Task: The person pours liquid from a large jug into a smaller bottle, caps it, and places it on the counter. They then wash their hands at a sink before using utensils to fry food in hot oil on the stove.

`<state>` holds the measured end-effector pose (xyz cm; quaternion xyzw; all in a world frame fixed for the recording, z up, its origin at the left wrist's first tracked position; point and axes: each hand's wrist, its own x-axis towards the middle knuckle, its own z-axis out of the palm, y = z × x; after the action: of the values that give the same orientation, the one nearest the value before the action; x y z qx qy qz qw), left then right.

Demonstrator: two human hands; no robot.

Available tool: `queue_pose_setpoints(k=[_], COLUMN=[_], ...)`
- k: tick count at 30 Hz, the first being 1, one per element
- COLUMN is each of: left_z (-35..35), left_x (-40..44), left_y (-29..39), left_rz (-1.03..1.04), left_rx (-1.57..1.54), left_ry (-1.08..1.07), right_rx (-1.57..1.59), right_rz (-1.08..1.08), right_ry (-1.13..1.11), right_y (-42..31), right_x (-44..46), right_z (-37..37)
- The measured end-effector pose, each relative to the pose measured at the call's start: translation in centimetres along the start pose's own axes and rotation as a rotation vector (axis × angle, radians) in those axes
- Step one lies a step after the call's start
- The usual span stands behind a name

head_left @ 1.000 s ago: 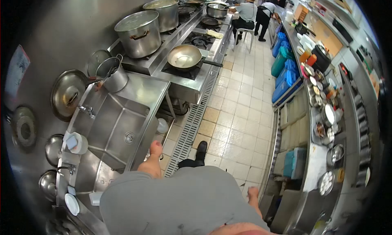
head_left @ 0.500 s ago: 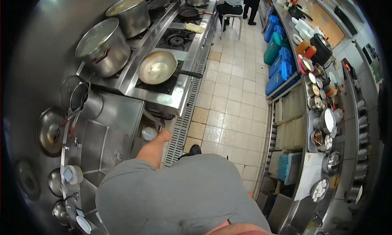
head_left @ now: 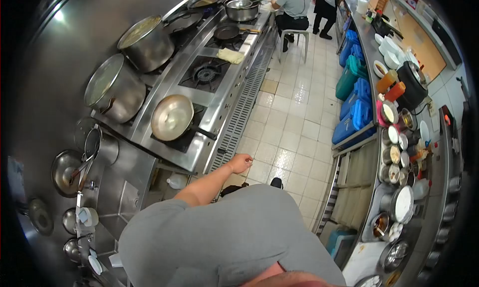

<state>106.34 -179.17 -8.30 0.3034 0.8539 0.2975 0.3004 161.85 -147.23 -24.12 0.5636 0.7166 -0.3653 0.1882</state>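
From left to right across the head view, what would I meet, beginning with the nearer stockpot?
Nearer stockpot → light-coloured frying pan → left hand → black shoe → nearest blue bin → black cooker.

Here we are in the kitchen aisle, our left hand (head_left: 241,163) out over the tiled floor (head_left: 284,117), near the floor grate (head_left: 244,97). On our left, a wide pan (head_left: 172,117) sits on the stove (head_left: 219,77), its dark handle pointing towards the aisle. Behind it, two big pots (head_left: 117,90) stand side by side, and a folded cloth (head_left: 230,56) lies beside an open burner (head_left: 204,74). Over on our right, we've got sauce bottles (head_left: 394,91) and small metal containers (head_left: 390,155) along the counter (head_left: 366,45), with blue bins (head_left: 355,120) beneath. Up ahead, one person (head_left: 294,10) sits on a stool (head_left: 295,32); another (head_left: 327,7) stands close by.
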Motion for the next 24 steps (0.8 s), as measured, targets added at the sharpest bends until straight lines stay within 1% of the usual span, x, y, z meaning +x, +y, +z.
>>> queue_pose_setpoints(k=[2,3,4,5,6,8,9,10,11,12,13,14,15,16,18,19,20,21,22,23,24], left_z=[-0.8,-1.5,-2.5,-3.6,-4.2,-4.6,-4.3,-3.8,-4.3,-4.5,-4.8,-5.3,-5.1,-4.7,-5.9,-7.7,-9.6,-11.3,-12.7,-13.9,-15.0], left_x=[4.4,6.0,7.5,8.7,9.8,12.0,13.4,14.5,15.4,16.0,16.5,17.5,18.2,18.9,22.0,24.0,25.6,26.7,27.2,28.3,29.7], left_y=[0.3,0.2,0.1,-0.2,-0.9,-3.1,-5.6,-7.6,-8.2,-8.7,-9.3,-9.5,-9.8,-10.3,-12.3,-12.3,-12.0,-11.7,-11.4,-11.1,-10.8], left_rz=[-0.033,-0.039,-0.080,-0.119,-0.120,-0.227,-0.278,-0.333,-0.418,-0.508,-0.508,-0.600,-0.693,-0.687,-0.695,-0.688,-0.683,-0.674,-0.604,-0.598,-0.580], left_rx=[-0.074,-0.086,-0.092,-0.095,-0.105,-0.258,-0.237,-0.218,-0.244,-0.274,-0.289,-0.339,-0.392,-0.406,-0.243,-0.243,-0.113,0.024,-0.068,-0.055,-0.133], left_ry=[0.095,0.095,0.160,0.229,0.240,0.349,0.365,0.376,0.348,0.313,0.313,0.294,0.266,0.264,0.166,0.170,-0.027,-0.227,-0.055,-0.054,0.099], right_rx=[-0.061,-0.089,-0.086,-0.062,-0.116,-0.070,-0.068,0.086,0.235,0.351,0.461,0.410,0.317,0.123,0.219,0.239,0.260,0.099,-0.057,0.266,0.600], right_rz=[-0.110,-0.166,-0.213,-0.172,-0.175,-0.525,-0.536,-0.524,-0.507,-0.490,-0.471,-0.483,-0.443,-0.438,-0.134,-0.048,0.046,-0.069,-0.185,0.024,0.214], right_ry=[0.075,0.123,0.174,0.230,0.233,0.594,0.605,0.447,0.284,0.148,0.013,-0.004,-0.044,-0.092,-0.235,-0.247,-0.262,-0.321,-0.378,-0.345,-0.251], right_y=[-4.5,-7.7,-11.4,-12.9,-19.6,-27.3,-31.2,-34.8,-38.2,-41.2,-44.1,-45.9,-46.9,-47.1,-49.5,-50.3,-49.9,-48.3,-45.5,-39.5,-35.6], right_x=[7.0,11.0,14.5,22.4,22.6,28.0,30.0,31.4,32.5,31.6,30.4,30.7,30.6,31.7,28.9,28.3,27.9,29.0,31.2,37.5,41.5], right_z=[-5.6,-8.6,-11.7,-12.7,-16.9,-20.1,-21.5,-22.5,-23.2,-23.3,-23.1,-22.3,-21.8,-20.9,-20.1,-20.0,-20.0,-20.2,-20.1,-16.8,-14.5])
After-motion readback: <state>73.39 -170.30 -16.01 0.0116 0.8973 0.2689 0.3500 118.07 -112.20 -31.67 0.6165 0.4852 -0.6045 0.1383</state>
